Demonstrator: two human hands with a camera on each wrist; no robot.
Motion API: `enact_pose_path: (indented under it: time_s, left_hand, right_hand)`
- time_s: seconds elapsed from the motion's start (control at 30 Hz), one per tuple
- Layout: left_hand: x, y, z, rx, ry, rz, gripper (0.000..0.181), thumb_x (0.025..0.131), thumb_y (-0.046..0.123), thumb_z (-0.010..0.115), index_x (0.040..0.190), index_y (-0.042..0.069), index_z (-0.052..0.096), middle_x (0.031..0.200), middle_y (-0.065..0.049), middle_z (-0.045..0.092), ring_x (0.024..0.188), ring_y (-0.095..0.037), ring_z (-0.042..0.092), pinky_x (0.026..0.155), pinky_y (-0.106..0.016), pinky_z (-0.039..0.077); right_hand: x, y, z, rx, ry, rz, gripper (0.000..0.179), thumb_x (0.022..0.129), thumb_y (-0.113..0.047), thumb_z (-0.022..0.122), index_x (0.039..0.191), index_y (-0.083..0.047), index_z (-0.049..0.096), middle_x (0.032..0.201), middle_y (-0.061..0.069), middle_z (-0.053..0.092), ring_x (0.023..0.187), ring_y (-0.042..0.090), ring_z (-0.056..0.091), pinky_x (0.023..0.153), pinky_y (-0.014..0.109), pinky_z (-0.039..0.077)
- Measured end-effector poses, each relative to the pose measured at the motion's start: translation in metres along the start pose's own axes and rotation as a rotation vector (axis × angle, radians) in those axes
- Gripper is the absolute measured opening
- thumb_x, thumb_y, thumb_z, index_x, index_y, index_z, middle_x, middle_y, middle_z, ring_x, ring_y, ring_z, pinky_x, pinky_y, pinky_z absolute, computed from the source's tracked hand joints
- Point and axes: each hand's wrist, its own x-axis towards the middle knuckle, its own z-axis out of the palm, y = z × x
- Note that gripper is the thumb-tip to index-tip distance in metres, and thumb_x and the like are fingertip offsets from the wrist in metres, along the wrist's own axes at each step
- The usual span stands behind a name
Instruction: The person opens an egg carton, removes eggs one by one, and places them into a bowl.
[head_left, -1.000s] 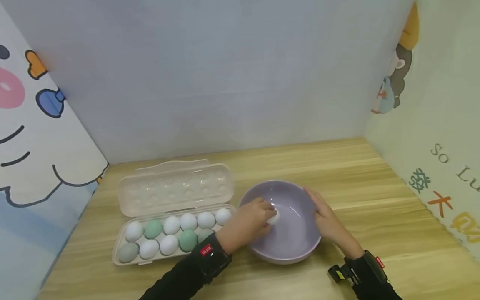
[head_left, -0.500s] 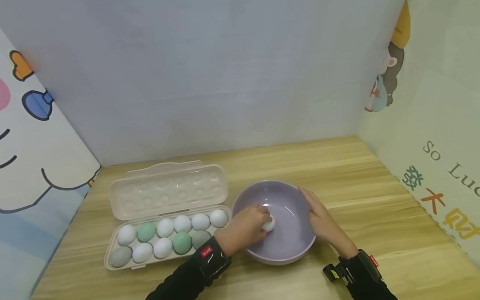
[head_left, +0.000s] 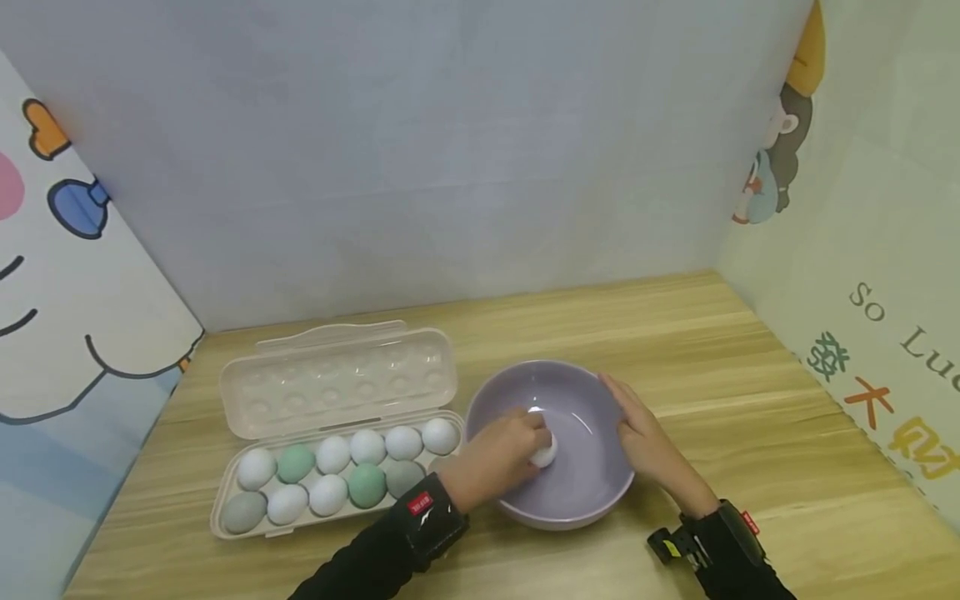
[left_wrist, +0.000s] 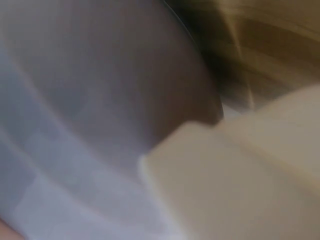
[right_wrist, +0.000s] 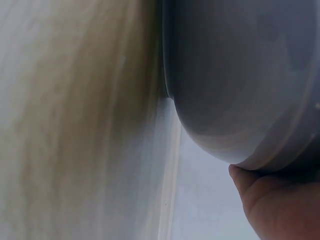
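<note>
Inside the purple bowl (head_left: 585, 475), my left hand (head_left: 504, 454) grips a white egg (head_left: 545, 454) near the bowl's middle, and part of the egg is hidden by the fingers. My right hand (head_left: 648, 437) holds the bowl at its right rim. In the right wrist view a digit (right_wrist: 270, 200) touches the bowl's outer wall (right_wrist: 240, 90). To the left lies an opened egg carton (head_left: 273, 531) with several white, green and grey-green eggs (head_left: 367, 486) in its lower half. The left wrist view is blurred; the bowl (left_wrist: 100, 75) fills much of it.
The carton's clear lid (head_left: 337, 383) is folded back behind its egg tray. All stands on a wood-patterned table (head_left: 660, 333). A pale wall (head_left: 450, 167) rises behind, with printed panels at the left and right.
The head view has shifted a little. My left hand, gripping the egg, has moved slightly nearer to me within the bowl. The right hand stays at the rim.
</note>
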Motion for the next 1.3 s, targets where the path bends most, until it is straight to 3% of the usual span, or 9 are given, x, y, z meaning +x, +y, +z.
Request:
enact_pose_path:
  time_s: [0.3, 0.53, 0.7, 0.83, 1.0, 1.17, 1.3]
  left_hand:
    - [-0.009, 0.004, -0.006, 0.036, -0.008, 0.01, 0.018, 0.077, 0.024, 0.068, 0.092, 0.014, 0.064, 0.092, 0.001, 0.058, 0.085, -0.013, 0.053, 0.075, -0.021, 0.045]
    - [-0.024, 0.002, -0.029, 0.14, 0.14, -0.002, 0.027, 0.081, 0.024, 0.063, 0.105, 0.012, 0.06, 0.102, -0.001, 0.059, 0.094, -0.016, 0.054, 0.072, -0.026, 0.049]
    - [-0.047, -0.018, -0.051, 0.139, 0.252, -0.065, 0.031, 0.078, 0.017, 0.063, 0.107, 0.008, 0.059, 0.102, -0.004, 0.06, 0.091, -0.018, 0.055, 0.072, -0.03, 0.049]
    - [-0.069, -0.035, -0.053, 0.118, 0.296, -0.117, 0.034, 0.077, 0.01, 0.063, 0.11, 0.004, 0.055, 0.1, -0.008, 0.059, 0.091, -0.021, 0.055, 0.072, -0.033, 0.05]
    - [-0.086, -0.046, -0.042, 0.119, 0.235, -0.13, 0.037, 0.076, 0.003, 0.06, 0.112, -0.002, 0.051, 0.103, -0.015, 0.057, 0.092, -0.026, 0.055, 0.073, -0.033, 0.051]
    - [-0.093, -0.051, -0.033, 0.092, 0.124, -0.169, 0.042, 0.075, 0.001, 0.061, 0.116, -0.003, 0.049, 0.111, -0.018, 0.055, 0.096, -0.028, 0.054, 0.079, -0.035, 0.049]
    - [-0.095, -0.051, -0.032, 0.054, 0.083, -0.197, 0.042, 0.075, -0.001, 0.062, 0.116, 0.0, 0.05, 0.114, -0.016, 0.054, 0.098, -0.027, 0.053, 0.08, -0.036, 0.049]
  right_hand:
    - [0.002, 0.0, 0.003, 0.014, -0.016, 0.021, 0.066, 0.076, 0.015, 0.031, 0.138, -0.003, 0.022, 0.138, 0.024, 0.027, 0.126, 0.041, 0.024, 0.1, 0.057, 0.023]
    - [0.0, 0.005, -0.002, -0.004, -0.006, 0.035, 0.065, 0.077, 0.015, 0.032, 0.138, -0.003, 0.022, 0.138, 0.025, 0.026, 0.126, 0.043, 0.024, 0.098, 0.06, 0.023]
    - [-0.002, 0.006, -0.006, -0.017, 0.015, 0.024, 0.065, 0.075, 0.016, 0.032, 0.137, -0.003, 0.024, 0.138, 0.025, 0.026, 0.126, 0.043, 0.023, 0.1, 0.06, 0.02]
    - [-0.004, 0.006, -0.007, -0.018, 0.02, 0.018, 0.066, 0.075, 0.015, 0.032, 0.137, -0.003, 0.025, 0.138, 0.026, 0.026, 0.125, 0.044, 0.023, 0.099, 0.062, 0.021]
    - [-0.006, 0.005, -0.007, -0.015, 0.029, 0.002, 0.066, 0.074, 0.017, 0.033, 0.137, -0.002, 0.026, 0.136, 0.028, 0.028, 0.124, 0.046, 0.025, 0.097, 0.063, 0.022]
    - [-0.004, 0.001, -0.004, 0.004, 0.019, -0.006, 0.066, 0.074, 0.016, 0.032, 0.137, -0.002, 0.025, 0.136, 0.027, 0.028, 0.123, 0.046, 0.025, 0.097, 0.063, 0.022]
    - [-0.002, -0.002, 0.001, 0.009, 0.016, -0.02, 0.066, 0.075, 0.017, 0.032, 0.137, -0.003, 0.025, 0.136, 0.027, 0.028, 0.124, 0.045, 0.025, 0.097, 0.063, 0.022]
